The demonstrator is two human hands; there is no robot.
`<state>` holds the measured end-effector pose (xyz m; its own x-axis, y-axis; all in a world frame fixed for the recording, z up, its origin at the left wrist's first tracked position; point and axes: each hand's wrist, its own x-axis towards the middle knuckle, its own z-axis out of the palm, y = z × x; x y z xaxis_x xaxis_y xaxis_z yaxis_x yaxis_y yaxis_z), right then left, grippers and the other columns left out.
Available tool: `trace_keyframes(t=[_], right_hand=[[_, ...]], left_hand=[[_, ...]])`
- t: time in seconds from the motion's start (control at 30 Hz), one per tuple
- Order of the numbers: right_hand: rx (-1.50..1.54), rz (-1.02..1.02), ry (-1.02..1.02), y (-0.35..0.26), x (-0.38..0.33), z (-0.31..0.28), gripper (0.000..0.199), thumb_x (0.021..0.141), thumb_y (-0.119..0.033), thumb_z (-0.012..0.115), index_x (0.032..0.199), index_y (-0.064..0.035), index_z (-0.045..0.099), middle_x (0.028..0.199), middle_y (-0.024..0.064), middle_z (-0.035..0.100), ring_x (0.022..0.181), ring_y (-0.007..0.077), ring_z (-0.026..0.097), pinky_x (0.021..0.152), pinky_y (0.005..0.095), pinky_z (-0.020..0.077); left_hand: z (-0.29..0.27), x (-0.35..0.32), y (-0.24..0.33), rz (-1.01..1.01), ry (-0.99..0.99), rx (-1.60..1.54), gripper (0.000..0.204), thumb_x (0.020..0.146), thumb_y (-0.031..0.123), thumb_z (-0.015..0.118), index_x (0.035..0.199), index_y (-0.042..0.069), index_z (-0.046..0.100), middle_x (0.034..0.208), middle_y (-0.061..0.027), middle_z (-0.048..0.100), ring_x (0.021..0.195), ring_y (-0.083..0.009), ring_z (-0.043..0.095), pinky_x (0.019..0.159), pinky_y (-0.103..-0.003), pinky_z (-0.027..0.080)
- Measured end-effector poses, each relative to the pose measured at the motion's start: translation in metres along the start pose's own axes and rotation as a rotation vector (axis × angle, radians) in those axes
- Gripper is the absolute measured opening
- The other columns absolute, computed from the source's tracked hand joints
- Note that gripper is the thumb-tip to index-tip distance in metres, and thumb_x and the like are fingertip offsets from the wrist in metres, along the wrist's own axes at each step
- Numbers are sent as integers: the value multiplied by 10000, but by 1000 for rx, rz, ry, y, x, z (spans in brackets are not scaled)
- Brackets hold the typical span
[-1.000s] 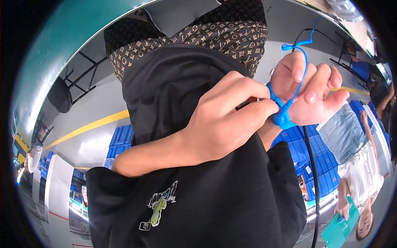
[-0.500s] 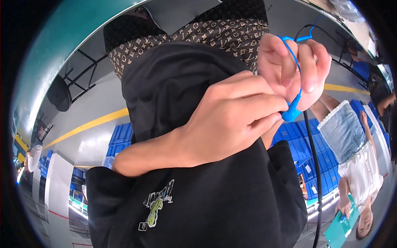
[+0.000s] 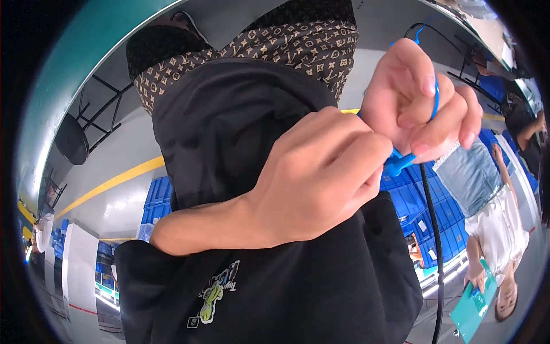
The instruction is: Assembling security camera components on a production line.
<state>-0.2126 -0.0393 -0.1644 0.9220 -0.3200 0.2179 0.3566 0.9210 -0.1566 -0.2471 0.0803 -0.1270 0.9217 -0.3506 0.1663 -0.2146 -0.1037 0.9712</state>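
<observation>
My left hand (image 3: 321, 178) reaches across my black shirt with its fingers closed in a pinch. They grip a blue moulded connector (image 3: 396, 164) on the end of a thin blue cord (image 3: 436, 102). My right hand (image 3: 421, 103) is at the right with its palm toward me and fingers curled. The cord passes between those fingers, and its far end comes out above the hand. Part of the connector is hidden behind my left fingertips. Both hands are close together, in the air in front of my body.
A black cable (image 3: 436, 246) hangs down at the right. Blue crates (image 3: 438, 221) are stacked behind. At the far right a person (image 3: 495, 229) in white holds a green board (image 3: 475, 304). A black stool (image 3: 72, 139) stands at the left, and a table edge (image 3: 94, 63) curves along the upper left.
My left fingers now cover more of the connector. My right hand has turned and shifted slightly right, its fingers curling more, and the cord's loop over them is shorter.
</observation>
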Motion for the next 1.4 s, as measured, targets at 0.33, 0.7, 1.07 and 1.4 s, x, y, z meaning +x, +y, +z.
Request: trace_keyframes(t=[0.33,0.7,1.07,1.4], right_hand=[[-384,-55,-409,-14,11,14,185,735,-38,468,797,-165,588,499,-84,507,462,59,361,845,239,321],[-124,-148,-208,-11,5,24,158,729,3,468,659,-118,541,398,-44,429,337,66,258,812,225,356],[168,-99,-81,-7,5,37,288,896,-121,402,643,-61,525,347,17,386,305,99,269,731,218,403],[-140,57,-173,0,15,27,401,958,-249,278,627,-134,474,369,-33,372,335,80,233,697,215,333]], left_hand=[[-8,-2,13,-553,-89,-477,248,637,-41,755,830,-10,602,818,-93,605,691,-143,590,575,-227,462],[-10,-8,8,-37,3,-211,239,622,-98,702,835,-44,609,778,-142,594,613,-233,566,546,-301,468],[-10,5,-20,164,-78,-267,413,638,117,771,995,-9,606,986,-171,588,798,-269,596,671,-316,489],[-18,6,-26,169,-187,-253,220,613,5,727,817,3,644,835,-107,602,702,-222,581,587,-291,460]])
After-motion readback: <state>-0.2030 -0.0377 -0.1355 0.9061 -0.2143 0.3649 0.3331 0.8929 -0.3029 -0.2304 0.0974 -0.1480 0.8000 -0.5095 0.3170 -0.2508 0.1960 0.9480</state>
